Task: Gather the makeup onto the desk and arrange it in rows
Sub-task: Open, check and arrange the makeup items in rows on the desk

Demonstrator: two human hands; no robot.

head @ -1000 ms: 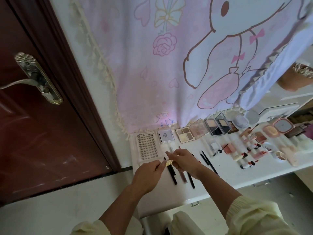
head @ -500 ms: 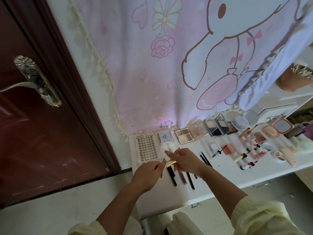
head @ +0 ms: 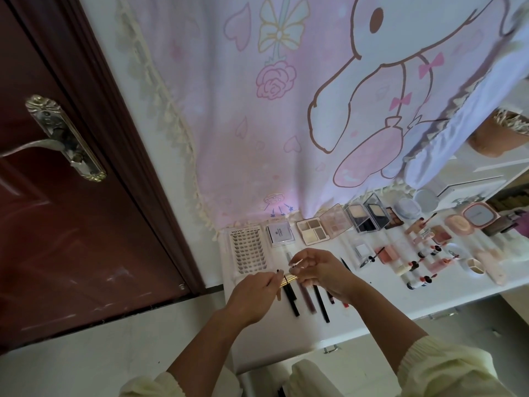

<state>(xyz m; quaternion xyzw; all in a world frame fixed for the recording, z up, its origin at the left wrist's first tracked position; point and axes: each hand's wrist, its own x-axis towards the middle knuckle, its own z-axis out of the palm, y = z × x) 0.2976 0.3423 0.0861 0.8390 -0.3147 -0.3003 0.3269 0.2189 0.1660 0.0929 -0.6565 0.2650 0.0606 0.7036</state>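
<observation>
1. Two bare forearms reaching forward and up from the bottom edge, pale yellow sleeves pushed back near the elbows.
2. Left hand [head: 252, 296] with palm turned inward, thumb and forefinger pinched together at the upper right of the hand, closed on the end of a thin gold stick.
3. Right hand [head: 320, 272] opposite it, back of the hand facing the camera, fingers [head: 297, 257] curled and pinched on the other end of the same stick.
4. Fingertips of both hands nearly meeting, just apart.
5. Both wrists bent slightly inward, held above the worktop [head: 286, 339].
</observation>
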